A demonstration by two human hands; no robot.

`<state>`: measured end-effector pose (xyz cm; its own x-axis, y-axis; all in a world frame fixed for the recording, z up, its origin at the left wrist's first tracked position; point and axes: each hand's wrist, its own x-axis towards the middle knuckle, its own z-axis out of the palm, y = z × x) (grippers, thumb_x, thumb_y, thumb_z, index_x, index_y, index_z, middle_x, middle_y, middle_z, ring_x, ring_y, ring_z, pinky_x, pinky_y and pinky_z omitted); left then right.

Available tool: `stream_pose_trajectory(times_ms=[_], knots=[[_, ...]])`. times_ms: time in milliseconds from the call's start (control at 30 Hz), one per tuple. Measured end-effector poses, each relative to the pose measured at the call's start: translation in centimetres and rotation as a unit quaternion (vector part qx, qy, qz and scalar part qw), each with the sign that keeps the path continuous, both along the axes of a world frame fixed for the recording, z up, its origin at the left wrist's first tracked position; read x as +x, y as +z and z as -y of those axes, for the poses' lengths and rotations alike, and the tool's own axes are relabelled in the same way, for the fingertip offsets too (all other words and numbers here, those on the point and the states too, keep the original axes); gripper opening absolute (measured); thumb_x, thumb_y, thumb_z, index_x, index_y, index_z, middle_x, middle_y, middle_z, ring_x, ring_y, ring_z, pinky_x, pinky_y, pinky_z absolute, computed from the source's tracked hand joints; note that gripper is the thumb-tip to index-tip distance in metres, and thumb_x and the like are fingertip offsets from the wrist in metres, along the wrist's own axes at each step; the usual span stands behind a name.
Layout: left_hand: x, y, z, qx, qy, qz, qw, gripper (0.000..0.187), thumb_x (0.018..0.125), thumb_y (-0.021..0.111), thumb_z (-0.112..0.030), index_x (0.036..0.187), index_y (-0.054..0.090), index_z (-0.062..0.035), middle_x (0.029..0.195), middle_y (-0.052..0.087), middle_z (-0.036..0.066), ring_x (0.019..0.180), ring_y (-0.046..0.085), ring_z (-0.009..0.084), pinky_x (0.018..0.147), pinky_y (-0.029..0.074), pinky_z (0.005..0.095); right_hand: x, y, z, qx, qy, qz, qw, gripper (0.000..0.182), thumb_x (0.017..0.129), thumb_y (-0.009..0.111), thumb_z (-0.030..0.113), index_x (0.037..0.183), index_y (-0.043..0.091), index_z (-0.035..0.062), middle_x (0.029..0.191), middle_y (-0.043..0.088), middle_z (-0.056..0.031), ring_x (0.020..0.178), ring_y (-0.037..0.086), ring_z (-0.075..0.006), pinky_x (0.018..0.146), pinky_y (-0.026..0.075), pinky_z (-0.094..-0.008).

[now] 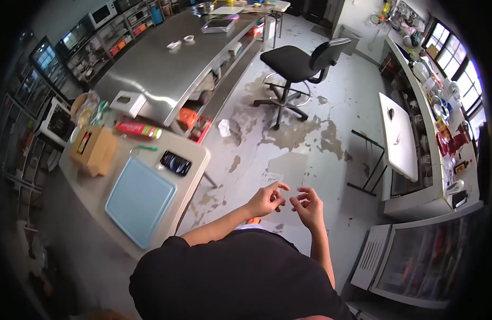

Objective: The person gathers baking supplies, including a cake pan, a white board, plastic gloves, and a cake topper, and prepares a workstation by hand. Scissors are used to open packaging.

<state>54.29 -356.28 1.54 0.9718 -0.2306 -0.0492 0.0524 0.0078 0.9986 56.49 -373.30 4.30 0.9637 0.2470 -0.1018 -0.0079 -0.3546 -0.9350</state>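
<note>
My left hand (267, 198) is held out in front of my body with its fingers curled in toward the thumb. Close beside it, my right hand (309, 207) is bent the same way, and the fingertips of both face each other across a small gap. Whether a thin or clear thing sits between the fingers I cannot tell. Beyond the hands, a pale greyish patch (288, 168) shows against the floor. On the table to my left, nearest the left hand, lie a light blue tray-like board (140, 201) and a black phone (175, 162).
The left table (197, 154) also bears a cardboard box (94, 150) and a red-and-green roll box (138, 129). A steel worktable (150, 61) extends behind it. Ahead stands a black swivel chair (294, 61). To the right are a white folding table (398, 136) and a glass-door fridge (427, 261).
</note>
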Motion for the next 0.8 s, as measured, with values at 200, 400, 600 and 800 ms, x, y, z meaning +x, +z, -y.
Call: stream_pose_trajectory(times_ms=[200,400,600,800], knots=[[16.3,1.7,1.6,-0.072,0.072,-0.024,0.994,0.035,0.081,0.050,-0.005,0.114,0.038,-0.0079,0.076,0.055,0.006,0.059,0.059,0.0136,0.049,0.046,0.0229,12.5,-0.3,4.4,-0.024,-0.107,0.157,0.982,0.036,0.072,0.066,0.013,0.103,0.052,-0.0001,0.087,0.059,-0.0101,0.072,0.060,-0.0127,0.060,0.047,-0.0233],[31.6,1.4,1.4,-0.162,0.188,-0.017,0.969,0.045,0.079,0.052,-0.003,0.118,0.032,-0.0087,0.087,0.051,0.007,0.069,0.059,0.0175,0.053,0.049,0.0261,24.3,-6.4,12.5,-0.020,-0.153,-0.006,0.988,0.033,0.074,0.063,0.013,0.102,0.054,-0.0013,0.087,0.060,-0.0107,0.073,0.059,-0.0137,0.062,0.047,-0.0238],[40.4,2.4,-0.4,-0.222,0.335,-0.055,0.914,0.048,0.078,0.053,-0.001,0.120,0.032,-0.0104,0.084,0.053,0.006,0.069,0.059,0.0186,0.057,0.050,0.0289,38.2,-7.0,12.9,-0.055,0.030,-0.081,0.995,0.033,0.077,0.061,0.016,0.103,0.054,-0.0031,0.086,0.061,-0.0103,0.073,0.059,-0.0145,0.064,0.047,-0.0244],[46.6,2.8,-3.7,-0.225,0.415,-0.058,0.880,0.054,0.077,0.055,0.000,0.122,0.029,-0.0137,0.085,0.053,0.007,0.071,0.060,0.0198,0.058,0.051,0.0293,51.1,-3.2,-0.3,0.142,0.213,-0.174,0.951,0.039,0.082,0.057,0.018,0.113,0.045,-0.0031,0.087,0.058,-0.0090,0.073,0.057,-0.0137,0.068,0.047,-0.0247]])
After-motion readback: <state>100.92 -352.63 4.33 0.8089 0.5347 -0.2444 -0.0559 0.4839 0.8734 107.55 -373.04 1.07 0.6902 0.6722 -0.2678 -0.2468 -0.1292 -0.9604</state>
